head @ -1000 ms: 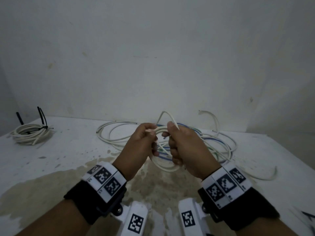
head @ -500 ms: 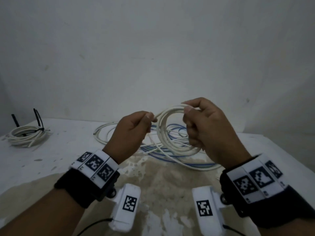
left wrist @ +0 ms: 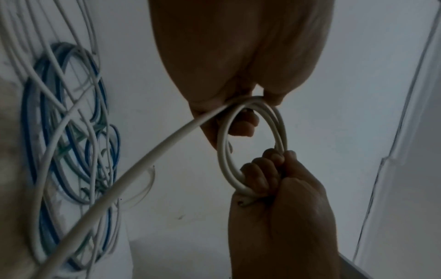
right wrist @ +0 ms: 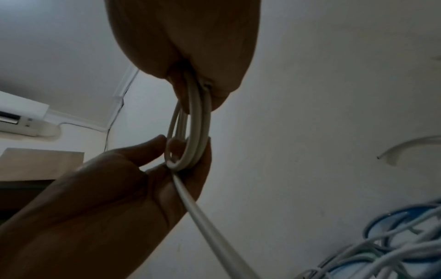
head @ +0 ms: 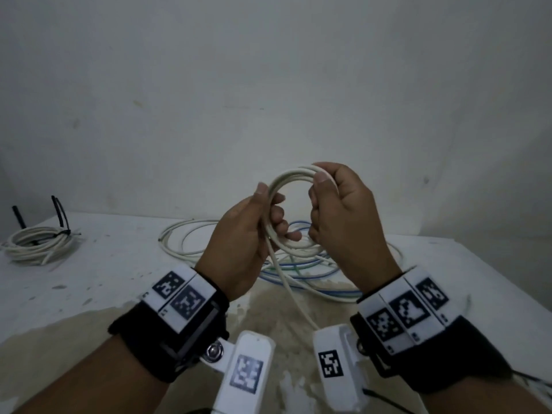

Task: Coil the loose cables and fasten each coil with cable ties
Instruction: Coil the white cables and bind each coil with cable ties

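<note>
A small coil of white cable (head: pixel 294 174) is held upright between both hands above the table. My left hand (head: pixel 270 210) grips its left side, thumb on top and fingers curled through the ring. My right hand (head: pixel 318 201) pinches the right side (left wrist: pixel 253 181), where the cut cable end sticks out of the fist. From the left hand a loose tail (head: pixel 294 297) runs down toward me (right wrist: pixel 210 226). Below lies the tangled pile of white and blue cables (head: pixel 301 264).
A finished white coil (head: pixel 38 243) bound with black cable ties (head: pixel 61 216) lies at the table's far left. The stained white table (head: pixel 119 279) meets a bare wall behind. An air conditioner (right wrist: pixel 21 117) hangs high in the right wrist view.
Both hands lifted the cable from the pile and drew it into a rounder, thicker coil. My left fingers now reach through the ring, and the tail hangs toward me.
</note>
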